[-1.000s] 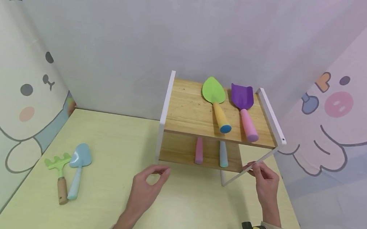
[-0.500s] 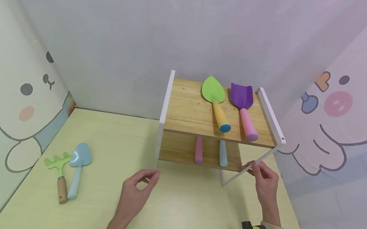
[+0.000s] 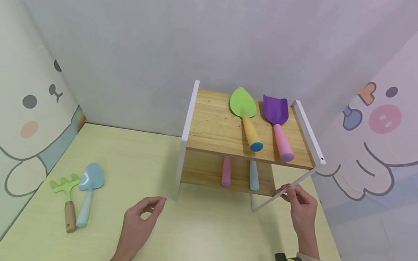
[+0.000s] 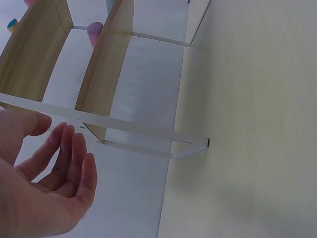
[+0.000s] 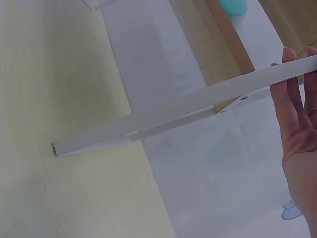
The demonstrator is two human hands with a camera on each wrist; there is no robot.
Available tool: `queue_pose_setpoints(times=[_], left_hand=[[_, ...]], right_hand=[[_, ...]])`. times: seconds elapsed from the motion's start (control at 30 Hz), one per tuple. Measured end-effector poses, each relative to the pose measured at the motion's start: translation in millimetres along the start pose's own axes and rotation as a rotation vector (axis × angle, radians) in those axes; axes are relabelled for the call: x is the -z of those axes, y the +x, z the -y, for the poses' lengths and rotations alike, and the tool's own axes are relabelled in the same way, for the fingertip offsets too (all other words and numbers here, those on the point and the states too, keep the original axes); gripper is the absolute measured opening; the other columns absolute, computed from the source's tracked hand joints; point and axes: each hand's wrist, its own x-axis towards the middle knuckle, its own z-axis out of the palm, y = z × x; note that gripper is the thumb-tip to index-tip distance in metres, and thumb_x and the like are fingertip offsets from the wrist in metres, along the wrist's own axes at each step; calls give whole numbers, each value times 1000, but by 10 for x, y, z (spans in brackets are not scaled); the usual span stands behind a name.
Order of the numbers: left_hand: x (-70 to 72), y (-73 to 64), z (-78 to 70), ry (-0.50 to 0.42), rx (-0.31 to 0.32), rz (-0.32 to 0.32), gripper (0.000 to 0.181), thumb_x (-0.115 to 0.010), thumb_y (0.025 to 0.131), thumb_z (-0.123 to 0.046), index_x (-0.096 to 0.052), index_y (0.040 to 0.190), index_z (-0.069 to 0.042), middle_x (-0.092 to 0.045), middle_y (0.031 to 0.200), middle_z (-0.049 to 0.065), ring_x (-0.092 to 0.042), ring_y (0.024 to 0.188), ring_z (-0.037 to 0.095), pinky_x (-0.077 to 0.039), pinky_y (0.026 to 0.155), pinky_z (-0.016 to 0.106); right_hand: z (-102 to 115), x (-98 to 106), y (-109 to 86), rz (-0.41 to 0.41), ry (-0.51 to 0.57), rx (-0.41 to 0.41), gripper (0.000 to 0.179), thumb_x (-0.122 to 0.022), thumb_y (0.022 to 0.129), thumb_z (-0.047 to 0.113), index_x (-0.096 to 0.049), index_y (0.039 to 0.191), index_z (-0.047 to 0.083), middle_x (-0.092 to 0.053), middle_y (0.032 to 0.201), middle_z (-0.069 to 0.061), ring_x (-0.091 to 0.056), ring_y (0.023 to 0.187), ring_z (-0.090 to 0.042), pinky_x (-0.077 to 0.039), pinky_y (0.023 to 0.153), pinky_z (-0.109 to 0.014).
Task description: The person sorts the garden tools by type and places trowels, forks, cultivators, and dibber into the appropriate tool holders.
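Observation:
A two-tier shelf [image 3: 209,124] with wooden boards and white side frames stands on the table. My right hand [image 3: 304,209] holds its right front leg [image 3: 270,201]; in the right wrist view the fingers [image 5: 284,106] lie round that white bar. Left of the shelf, my left hand [image 3: 138,226] hovers with loosely curled fingers and nothing in them; the left wrist view has it beside the left frame [image 4: 143,130]. On the top board lie a green trowel [image 3: 243,103] with a yellow handle and a purple shovel [image 3: 276,110] with a pink handle.
From the lower board stick out a pink handle [image 3: 226,172] and a light blue handle [image 3: 254,176]; their heads are hidden. At the table's left lie a green hand rake [image 3: 70,216] with a brown handle and a light blue trowel [image 3: 92,177]. Printed curtains stand behind and at both sides.
My left hand has moved left and slightly down, away from the shelf's front left corner. My right hand stays at the leg, and the shelf and tools have not moved.

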Motion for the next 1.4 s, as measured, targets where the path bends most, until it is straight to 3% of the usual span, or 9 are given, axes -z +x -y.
queue_pose_setpoints(times=[0.37, 0.7, 0.93, 1.4], left_hand=[[130, 7, 199, 74, 69, -57, 12, -73, 97, -14, -77, 107, -9, -77, 99, 2, -68, 86, 5, -56, 77, 19], [305, 12, 356, 148, 111, -106, 13, -71, 99, -17, -77, 108, -10, -77, 96, 2, -66, 82, 2, -54, 72, 18], [428, 15, 437, 196, 122, -121, 15, -69, 101, -18, -77, 109, -8, -77, 98, 6, -65, 81, 0, -53, 68, 15], [683, 74, 636, 282, 257, -140, 29, -65, 103, -29, -74, 117, -5, -76, 106, 14, -60, 79, -7, -46, 66, 9]], right_hand=[[-14, -7, -13, 0, -8, 30, 13, -52, 100, -16, -64, 101, -21, -72, 97, -20, -76, 86, -17, -61, 80, -31], [-21, 0, -4, 35, 52, 75, 14, -48, 98, -21, -62, 101, -24, -74, 98, -14, -76, 88, -19, -60, 81, -31], [-18, 12, -26, -16, -32, -4, 13, -53, 100, -14, -64, 101, -20, -74, 96, -10, -76, 87, -15, -60, 80, -29], [-55, 8, 8, 43, 79, 80, 15, -47, 100, -19, -62, 100, -24, -73, 97, -14, -76, 88, -19, -60, 81, -31]])
